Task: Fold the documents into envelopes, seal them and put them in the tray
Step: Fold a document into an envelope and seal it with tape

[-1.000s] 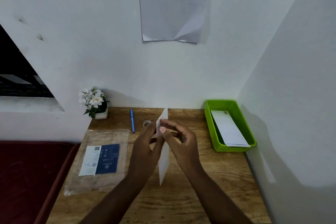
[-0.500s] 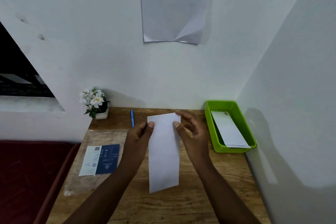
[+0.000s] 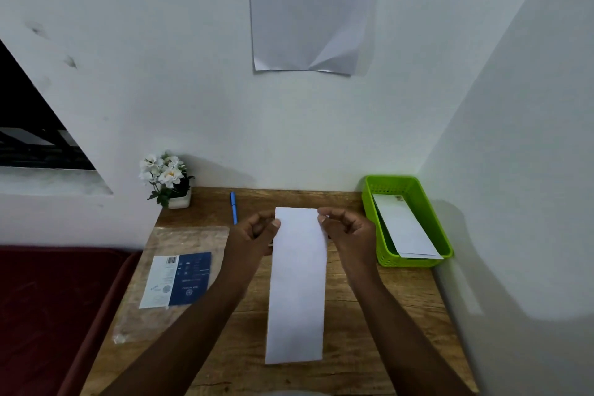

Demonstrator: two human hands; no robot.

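A long white envelope (image 3: 297, 286) hangs lengthwise over the middle of the wooden desk (image 3: 353, 347), flat side toward me. My left hand (image 3: 257, 233) pinches its top left corner and my right hand (image 3: 345, 231) pinches its top right corner. The green tray (image 3: 440, 225) stands at the desk's back right corner against the wall, with a white envelope (image 3: 405, 228) lying in it.
A clear plastic packet with a blue and white label (image 3: 176, 280) lies on the desk's left side. A blue pen (image 3: 233, 206) lies near the back wall. A small pot of white flowers (image 3: 168, 178) stands at the back left. Walls close in behind and right.
The envelope was edge-on between both hands; it has turned flat toward me, and my hands have spread apart to its two top corners.
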